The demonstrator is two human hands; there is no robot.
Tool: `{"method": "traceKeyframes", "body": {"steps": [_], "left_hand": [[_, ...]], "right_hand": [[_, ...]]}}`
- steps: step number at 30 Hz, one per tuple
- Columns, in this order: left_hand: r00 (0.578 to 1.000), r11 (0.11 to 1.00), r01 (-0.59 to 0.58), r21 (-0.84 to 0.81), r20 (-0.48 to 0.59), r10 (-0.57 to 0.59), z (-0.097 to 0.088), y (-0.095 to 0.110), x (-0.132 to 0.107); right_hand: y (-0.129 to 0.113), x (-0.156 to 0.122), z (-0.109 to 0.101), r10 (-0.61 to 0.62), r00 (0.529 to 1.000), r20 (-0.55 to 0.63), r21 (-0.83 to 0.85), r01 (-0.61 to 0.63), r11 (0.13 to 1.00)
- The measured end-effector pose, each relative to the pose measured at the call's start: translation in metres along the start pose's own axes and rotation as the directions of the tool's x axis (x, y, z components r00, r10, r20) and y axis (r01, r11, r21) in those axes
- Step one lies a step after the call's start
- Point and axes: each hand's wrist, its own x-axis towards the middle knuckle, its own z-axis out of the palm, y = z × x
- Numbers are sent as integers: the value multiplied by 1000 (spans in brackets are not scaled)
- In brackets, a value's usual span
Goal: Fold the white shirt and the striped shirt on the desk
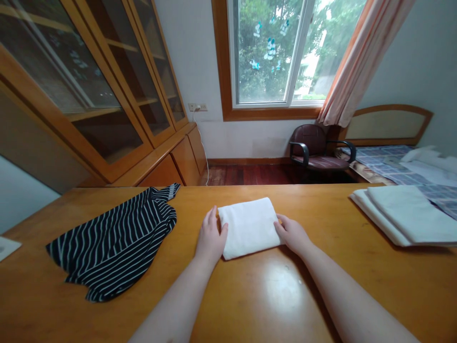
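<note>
Both forearms come in from the bottom of the frame and converge toward its middle, one on each side of a folded white cloth [251, 227] lying flat on the bench [246, 300]. The left hand [210, 237] points up the frame at the cloth's left edge, its thumb spread away from the loosely bent fingers and touching the edge. The right hand [293, 235] angles up and left, its thumb over the right edge and its index finger close by; the other fingers are hidden, so I cannot tell whether they grip from below. The cloth sits just right of the frame's centre, its long axis running left to right and tilting slightly up toward the right. A striped garment [117, 238] lies at left, and stacked white cloths [410, 214] at right.
</note>
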Motion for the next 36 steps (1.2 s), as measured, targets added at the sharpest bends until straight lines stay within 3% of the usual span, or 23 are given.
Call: {"method": "traceKeyframes", "body": {"steps": [2,5,8,12,14,16,18,20,24,28,33,36], "left_hand": [[983,981,-186,51,11,186,-3,7,-4],[929,935,-345,82,170,328,-3,16,-10],[904,923,-355,147,304,299,3,19,-12],[916,918,-311,245,336,220,16,15,-11],[921,915,-296,273,337,198,21,12,-10],[923,914,-286,289,340,181,25,11,-9],[921,912,-285,296,350,174,27,11,-7],[917,911,-287,295,359,173,27,13,-6],[929,924,-234,302,348,121,28,15,-6],[938,933,-174,314,340,61,28,13,-5],[918,918,-201,341,392,55,29,18,4],[943,907,-155,390,334,18,32,30,8]], "right_hand": [[-5,-3,0,18,1000,5,-18,-18,1000],[-15,-9,-1,34,999,31,-40,-33,999],[-23,-13,-1,63,997,45,-85,-59,995],[-28,-15,-1,136,990,-37,-172,-140,975],[-28,-15,1,46,985,-169,-206,-81,975],[-28,-15,4,-155,957,-244,-247,93,964],[-30,-15,8,-367,913,-181,-282,309,908],[-31,-14,14,-460,886,-59,-294,425,856],[-27,-9,24,-301,951,74,-295,309,904],[-25,-5,25,-231,962,142,-289,264,920],[-52,6,16,-126,988,90,-379,152,913],[-69,13,20,-60,997,-40,-431,37,901]]}}
